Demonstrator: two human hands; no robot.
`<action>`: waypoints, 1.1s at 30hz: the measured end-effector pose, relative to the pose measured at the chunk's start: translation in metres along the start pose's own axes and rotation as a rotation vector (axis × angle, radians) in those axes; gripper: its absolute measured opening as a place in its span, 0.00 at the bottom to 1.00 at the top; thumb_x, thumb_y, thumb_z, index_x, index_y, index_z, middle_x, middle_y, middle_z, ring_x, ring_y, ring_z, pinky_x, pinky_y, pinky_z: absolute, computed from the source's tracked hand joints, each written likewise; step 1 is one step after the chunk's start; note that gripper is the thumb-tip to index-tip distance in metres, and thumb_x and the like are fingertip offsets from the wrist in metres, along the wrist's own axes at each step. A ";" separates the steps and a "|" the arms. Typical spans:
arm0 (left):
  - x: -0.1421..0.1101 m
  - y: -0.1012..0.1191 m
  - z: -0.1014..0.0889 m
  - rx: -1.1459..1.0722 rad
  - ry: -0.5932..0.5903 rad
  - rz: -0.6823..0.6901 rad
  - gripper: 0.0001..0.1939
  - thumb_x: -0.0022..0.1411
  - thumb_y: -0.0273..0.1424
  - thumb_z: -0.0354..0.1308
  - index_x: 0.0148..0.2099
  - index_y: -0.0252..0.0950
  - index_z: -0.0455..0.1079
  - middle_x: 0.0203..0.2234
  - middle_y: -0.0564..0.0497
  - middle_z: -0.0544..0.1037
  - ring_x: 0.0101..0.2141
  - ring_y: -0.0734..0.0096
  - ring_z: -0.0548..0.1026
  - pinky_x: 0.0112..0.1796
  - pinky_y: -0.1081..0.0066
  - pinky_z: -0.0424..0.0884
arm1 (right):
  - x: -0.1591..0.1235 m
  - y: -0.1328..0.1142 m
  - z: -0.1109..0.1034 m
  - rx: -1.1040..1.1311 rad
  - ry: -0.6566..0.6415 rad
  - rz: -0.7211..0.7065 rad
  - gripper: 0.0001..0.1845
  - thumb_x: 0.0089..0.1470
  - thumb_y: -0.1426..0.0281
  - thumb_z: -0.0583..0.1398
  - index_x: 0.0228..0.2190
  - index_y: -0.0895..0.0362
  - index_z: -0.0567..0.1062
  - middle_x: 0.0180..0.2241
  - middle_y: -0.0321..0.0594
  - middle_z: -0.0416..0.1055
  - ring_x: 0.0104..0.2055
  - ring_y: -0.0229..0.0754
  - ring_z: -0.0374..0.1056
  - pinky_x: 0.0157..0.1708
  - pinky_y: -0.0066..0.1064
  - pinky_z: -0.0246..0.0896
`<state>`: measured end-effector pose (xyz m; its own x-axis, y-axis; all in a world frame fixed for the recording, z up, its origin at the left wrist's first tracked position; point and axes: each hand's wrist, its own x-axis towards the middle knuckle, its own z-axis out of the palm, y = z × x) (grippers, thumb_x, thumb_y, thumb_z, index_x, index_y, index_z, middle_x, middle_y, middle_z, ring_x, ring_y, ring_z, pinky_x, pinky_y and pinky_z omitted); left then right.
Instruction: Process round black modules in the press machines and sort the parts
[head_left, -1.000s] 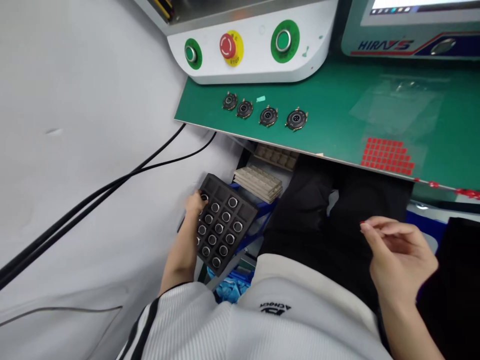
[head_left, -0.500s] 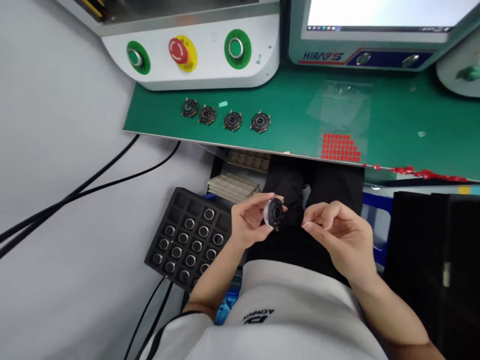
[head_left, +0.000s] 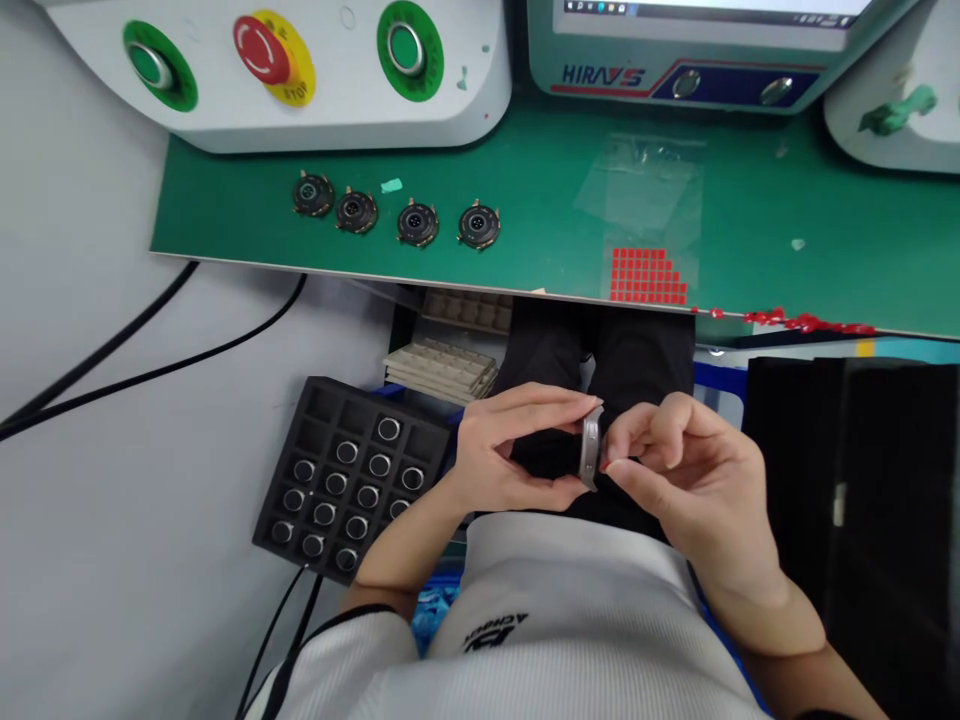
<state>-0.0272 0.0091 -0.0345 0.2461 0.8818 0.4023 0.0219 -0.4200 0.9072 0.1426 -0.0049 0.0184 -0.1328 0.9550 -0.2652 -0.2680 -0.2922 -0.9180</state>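
Note:
My left hand grips a round watch case by its edges, between the thumb below and the fingers above. The case is turned edge-on, so its silver side faces me. Close beside it on the right, my right hand pinches a tiny red sticker between thumb and forefinger. The sticker is at the case's right face; whether it touches cannot be made out. Above, on the green bench, lies a sheet of small red stickers on clear film.
Several watch cases lie in a row on the green bench. A black tray at lower left holds more round cases. Red bits line the bench edge. A machine panel with a red stop button and a monitor stand behind.
My left hand has turned the watch case from showing its black back to edge-on and moved it rightwards. The red sticker in my right hand is now beside the case. The camera view has shifted.

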 end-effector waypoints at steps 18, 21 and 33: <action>0.007 0.006 -0.003 0.283 0.006 0.159 0.29 0.49 0.29 0.70 0.55 0.40 0.72 0.41 0.48 0.82 0.36 0.69 0.81 0.36 0.73 0.80 | 0.005 0.007 -0.006 0.108 -0.015 0.146 0.20 0.45 0.78 0.67 0.20 0.56 0.59 0.24 0.31 0.71 0.25 0.32 0.67 0.27 0.24 0.67; 0.009 0.003 -0.004 0.265 0.021 0.198 0.30 0.47 0.28 0.71 0.54 0.37 0.72 0.41 0.46 0.82 0.35 0.69 0.81 0.36 0.75 0.79 | 0.012 0.012 -0.006 0.291 -0.042 0.260 0.23 0.38 0.80 0.70 0.20 0.56 0.60 0.21 0.27 0.67 0.23 0.29 0.65 0.25 0.21 0.67; 0.001 0.007 0.009 -0.889 0.041 -0.628 0.17 0.69 0.35 0.49 0.54 0.35 0.70 0.42 0.41 0.79 0.34 0.68 0.79 0.25 0.73 0.79 | 0.009 0.011 -0.018 0.318 0.123 0.087 0.09 0.49 0.73 0.65 0.27 0.56 0.67 0.26 0.31 0.65 0.24 0.32 0.66 0.22 0.24 0.63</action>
<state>-0.0178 0.0052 -0.0286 0.4031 0.8982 -0.1754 -0.5800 0.3989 0.7102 0.1554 0.0010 0.0012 -0.0578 0.9190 -0.3899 -0.5475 -0.3558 -0.7574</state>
